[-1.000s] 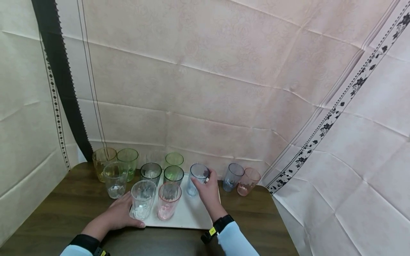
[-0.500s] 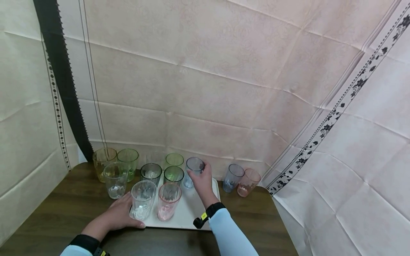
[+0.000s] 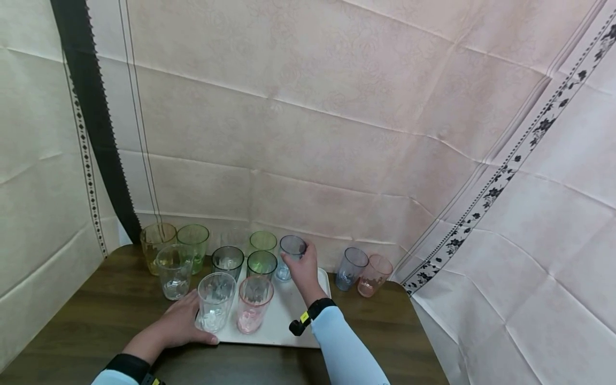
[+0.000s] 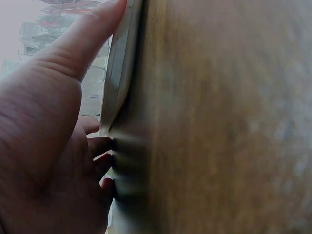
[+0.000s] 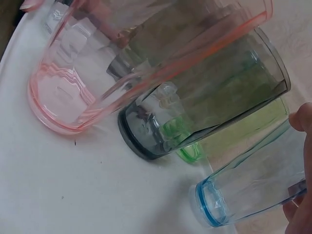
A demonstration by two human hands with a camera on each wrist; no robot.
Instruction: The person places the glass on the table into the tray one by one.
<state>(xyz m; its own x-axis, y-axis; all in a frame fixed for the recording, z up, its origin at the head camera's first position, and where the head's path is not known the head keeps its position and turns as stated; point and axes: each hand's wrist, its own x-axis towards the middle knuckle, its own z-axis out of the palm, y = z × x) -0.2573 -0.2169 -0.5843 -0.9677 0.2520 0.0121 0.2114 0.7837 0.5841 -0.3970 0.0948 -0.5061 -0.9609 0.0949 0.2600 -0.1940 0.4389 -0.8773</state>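
Observation:
In the head view my right hand (image 3: 303,271) grips a light blue glass (image 3: 283,273) by its upper part, at the back of the white tray (image 3: 291,323). The glass stands upright, its base (image 5: 212,202) right at the tray's surface. My left hand (image 3: 180,322) holds the tray's near left corner, thumb along the front rim (image 4: 117,68) and fingers against the side. Beside that hand stands a clear glass (image 3: 212,313), with a pink glass (image 3: 251,313) to its right. Behind them are a grey glass (image 3: 226,262), another grey glass (image 3: 261,263) and a green glass (image 3: 263,239).
Left of the tray on the wooden table (image 3: 86,305) stand a yellow glass (image 3: 153,247), a green glass (image 3: 194,247) and a clear glass (image 3: 174,278). To the right are a blue glass (image 3: 350,270) and a pink glass (image 3: 372,278). A patterned cloth (image 3: 308,133) hangs behind.
My right hand has carried the light blue glass left and back, beside the green glass, and has hardly moved in the last half second. The left hand has stayed at the tray corner.

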